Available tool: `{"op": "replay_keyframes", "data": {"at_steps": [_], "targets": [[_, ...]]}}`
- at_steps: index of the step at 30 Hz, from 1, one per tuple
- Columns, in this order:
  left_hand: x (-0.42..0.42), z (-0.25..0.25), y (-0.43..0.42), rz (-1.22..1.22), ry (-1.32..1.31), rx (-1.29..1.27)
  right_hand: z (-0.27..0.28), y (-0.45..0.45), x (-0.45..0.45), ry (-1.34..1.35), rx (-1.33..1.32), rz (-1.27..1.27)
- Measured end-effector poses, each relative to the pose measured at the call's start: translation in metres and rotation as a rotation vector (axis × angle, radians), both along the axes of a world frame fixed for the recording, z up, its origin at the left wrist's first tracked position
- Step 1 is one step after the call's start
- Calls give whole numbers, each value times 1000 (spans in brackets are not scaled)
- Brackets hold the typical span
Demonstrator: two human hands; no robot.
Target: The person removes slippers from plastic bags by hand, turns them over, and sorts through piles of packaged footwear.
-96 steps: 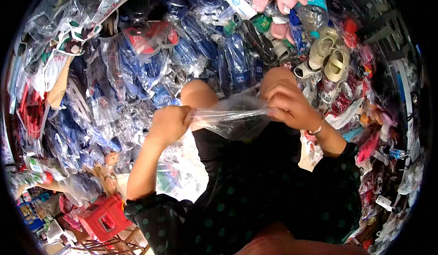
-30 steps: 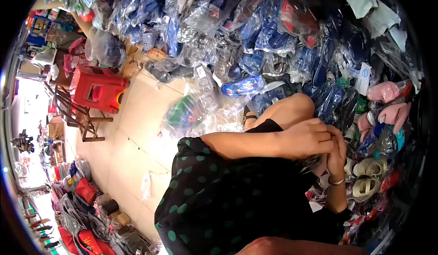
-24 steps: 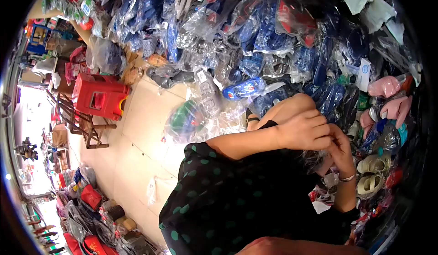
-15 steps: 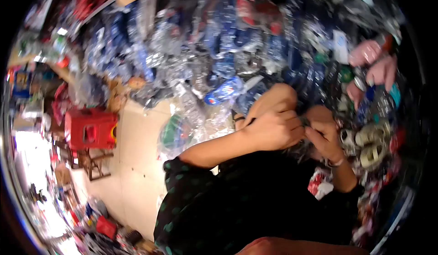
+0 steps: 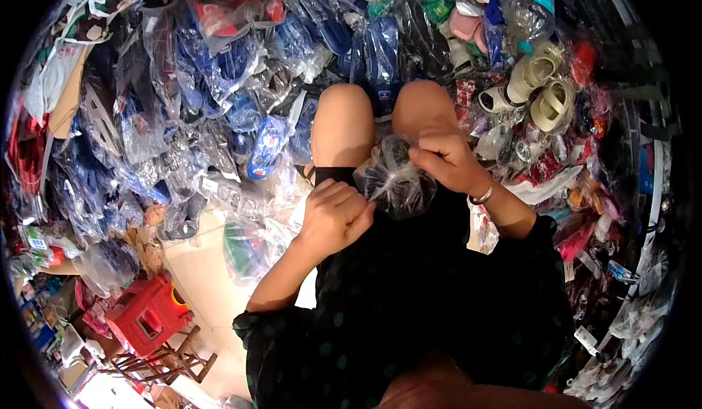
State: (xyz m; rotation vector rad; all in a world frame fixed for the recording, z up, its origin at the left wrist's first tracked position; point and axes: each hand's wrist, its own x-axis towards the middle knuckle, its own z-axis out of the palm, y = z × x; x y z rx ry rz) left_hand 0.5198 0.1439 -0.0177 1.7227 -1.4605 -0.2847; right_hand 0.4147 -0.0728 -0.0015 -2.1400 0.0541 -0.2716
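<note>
A clear plastic bag (image 5: 398, 179) with something dark inside lies over my lap, between my knees and my black top. Its film is gathered and twisted at the middle. My left hand (image 5: 335, 215) pinches the film at the bag's left side, fingers curled. On the upper right, my right hand (image 5: 444, 159), with a bangle at the wrist, grips the bag between thumb and fingers. What the dark contents are, I cannot make out. Just beyond my knees lies a dark blue slipper (image 5: 382, 58) in plastic wrap.
Plastic-wrapped footwear is heaped ahead and to the left, including a bright blue slipper (image 5: 268, 146). Beige clogs (image 5: 552, 105) and pink slippers (image 5: 468, 29) sit at the right. A red plastic stool (image 5: 150, 314) rests on a wooden frame at the lower left, beside pale floor tiles (image 5: 201, 266).
The view has turned and shifted, with my knees now showing side by side. My hands, close together before, are farther apart, and the plastic bag between them has come into sight.
</note>
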Motion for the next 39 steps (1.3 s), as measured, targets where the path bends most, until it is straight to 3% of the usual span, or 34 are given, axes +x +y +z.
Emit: {"op": "replay_keyframes", "data": {"at_steps": [3,5,7,8,10,18,21,25,26,27,29,31,33,35,39], "targets": [[0,12,-11,75,209,-199,10,4,-1,0,-22,-21],[5,16,-16,42,296,-194,28,6,5,-193,-228,83],[-2,17,-26,-39,1022,-197,34,13,10,-264,-315,84],[-2,11,-29,-98,1062,-175,39,16,14,-345,-396,66],[-7,11,-35,-65,1059,-186,42,17,16,-416,-537,63],[-12,23,-27,99,1191,-83,50,21,22,-484,-608,96],[-18,22,-40,154,413,-118,45,26,25,-510,-572,89],[-16,15,-50,178,320,-211,45,19,25,-448,-521,114],[-15,18,-50,165,313,-183,42,10,24,-383,-340,109],[-15,18,-50,161,313,-181,40,1,22,-317,-159,103],[-17,16,-51,216,457,-203,37,-11,20,-248,-87,12],[-18,9,-52,193,478,-202,23,-14,17,-186,58,106],[-25,7,-56,227,806,-280,20,-9,16,-170,-5,154],[-24,6,-59,203,741,-319,13,-6,17,-171,-13,132],[-20,11,-53,188,902,-330,13,-2,21,-193,69,116]]}}
